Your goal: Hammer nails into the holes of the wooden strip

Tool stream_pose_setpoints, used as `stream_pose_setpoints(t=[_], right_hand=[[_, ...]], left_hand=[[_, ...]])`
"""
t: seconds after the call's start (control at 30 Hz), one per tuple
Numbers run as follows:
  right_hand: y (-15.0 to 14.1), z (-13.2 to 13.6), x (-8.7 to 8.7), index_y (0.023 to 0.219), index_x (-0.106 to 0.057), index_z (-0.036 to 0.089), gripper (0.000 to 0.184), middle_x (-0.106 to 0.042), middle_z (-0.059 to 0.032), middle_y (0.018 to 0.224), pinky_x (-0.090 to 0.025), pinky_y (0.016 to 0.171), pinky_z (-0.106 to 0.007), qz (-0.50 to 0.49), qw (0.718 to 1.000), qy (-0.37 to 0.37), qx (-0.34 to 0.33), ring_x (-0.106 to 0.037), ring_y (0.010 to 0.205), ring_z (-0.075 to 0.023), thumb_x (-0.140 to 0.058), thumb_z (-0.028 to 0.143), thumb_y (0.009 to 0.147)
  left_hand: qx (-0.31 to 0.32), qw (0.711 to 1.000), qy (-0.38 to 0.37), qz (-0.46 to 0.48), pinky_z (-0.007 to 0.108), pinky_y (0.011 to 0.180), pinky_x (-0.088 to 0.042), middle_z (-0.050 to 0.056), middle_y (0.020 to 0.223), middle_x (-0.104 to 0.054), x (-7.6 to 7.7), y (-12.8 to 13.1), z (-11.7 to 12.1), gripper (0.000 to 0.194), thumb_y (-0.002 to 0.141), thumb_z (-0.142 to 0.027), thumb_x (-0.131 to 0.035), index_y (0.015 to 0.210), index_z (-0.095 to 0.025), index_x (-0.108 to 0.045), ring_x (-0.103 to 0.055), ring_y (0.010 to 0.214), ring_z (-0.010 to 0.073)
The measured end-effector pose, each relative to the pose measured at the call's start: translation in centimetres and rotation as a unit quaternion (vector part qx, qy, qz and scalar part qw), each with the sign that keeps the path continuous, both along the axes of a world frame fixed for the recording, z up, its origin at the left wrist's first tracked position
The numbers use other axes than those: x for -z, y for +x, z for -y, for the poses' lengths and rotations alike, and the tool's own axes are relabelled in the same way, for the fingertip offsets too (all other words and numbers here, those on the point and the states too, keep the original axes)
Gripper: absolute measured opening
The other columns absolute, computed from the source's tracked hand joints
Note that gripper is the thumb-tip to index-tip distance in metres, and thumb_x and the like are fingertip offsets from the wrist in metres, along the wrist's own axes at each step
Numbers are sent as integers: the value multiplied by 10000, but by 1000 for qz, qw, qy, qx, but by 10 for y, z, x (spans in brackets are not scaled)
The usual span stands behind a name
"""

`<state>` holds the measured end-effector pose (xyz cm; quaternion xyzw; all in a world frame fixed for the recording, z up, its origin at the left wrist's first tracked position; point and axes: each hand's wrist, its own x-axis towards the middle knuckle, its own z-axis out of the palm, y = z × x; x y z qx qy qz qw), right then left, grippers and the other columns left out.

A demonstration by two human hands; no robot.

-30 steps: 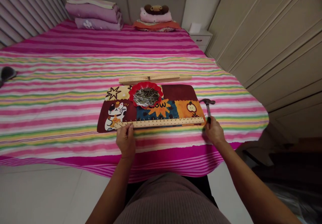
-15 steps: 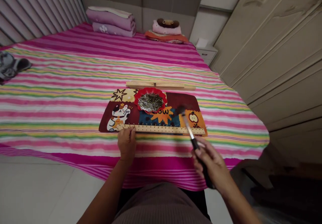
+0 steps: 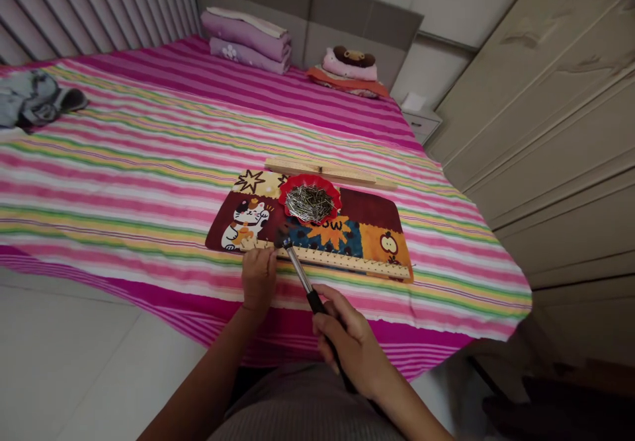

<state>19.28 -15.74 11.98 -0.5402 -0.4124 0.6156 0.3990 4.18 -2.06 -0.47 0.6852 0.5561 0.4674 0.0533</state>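
Observation:
My left hand (image 3: 259,272) is closed at the left part of a narrow wooden strip (image 3: 342,260), fingers curled against its front edge. Whether a nail is pinched between the fingertips is too small to tell. A row of thin nails stands up along the strip. In my right hand (image 3: 350,335) is a hammer (image 3: 301,269), gripped by its black handle. Its blurred head is over the strip, just right of my left fingertips. The strip lies on a patterned mat (image 3: 370,209) with cat and apple pictures. A red scalloped bowl (image 3: 336,213) of loose nails (image 3: 310,203) sits on the mat.
More wooden strips (image 3: 342,175) lie behind the mat on the striped bedspread (image 3: 149,190). Grey clothing (image 3: 37,100) lies at far left. Folded purple blankets (image 3: 248,41) and a pillow pile (image 3: 350,71) stand by the headboard. A wardrobe (image 3: 560,117) is at right.
My right hand has swung the hammer left, from over the strip's right part to beside my left fingertips. My left hand stays at the strip. The camera view has turned slightly.

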Motion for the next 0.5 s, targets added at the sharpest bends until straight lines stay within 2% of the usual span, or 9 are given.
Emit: stream_pose_setpoints(t=[0.13, 0.33, 0.5], right_hand=[[-2, -1, -2, 1290, -466, 277, 427, -480, 67, 716, -237, 320, -160, -15, 1000, -25, 2, -376, 377, -32, -503, 396, 882], [-2, -1, -5, 1314, -463, 276, 432, -460, 59, 702, -265, 358, -156, 11, 999, 33, -10, -405, 422, -34, -497, 401, 902], [-2, 0, -12, 1288, -481, 275, 422, -459, 66, 696, -237, 332, -155, -2, 1000, -13, -11, -371, 383, -29, -510, 393, 884]], left_hand=[[-8, 1000, 9, -14, 339, 697, -364, 55, 705, -534, 0, 0, 1, 262, 914, -306, -421, 776, -205, -620, -472, 724, 204], [-14, 1000, 4, -2, 340, 739, -375, 57, 743, -549, 1, 1, 1, 247, 917, -314, -428, 809, -201, -619, -482, 752, 199], [-7, 999, -12, -44, 340, 729, -370, 56, 710, -536, 2, 0, 2, 267, 921, -291, -414, 748, -196, -595, -480, 753, 204]])
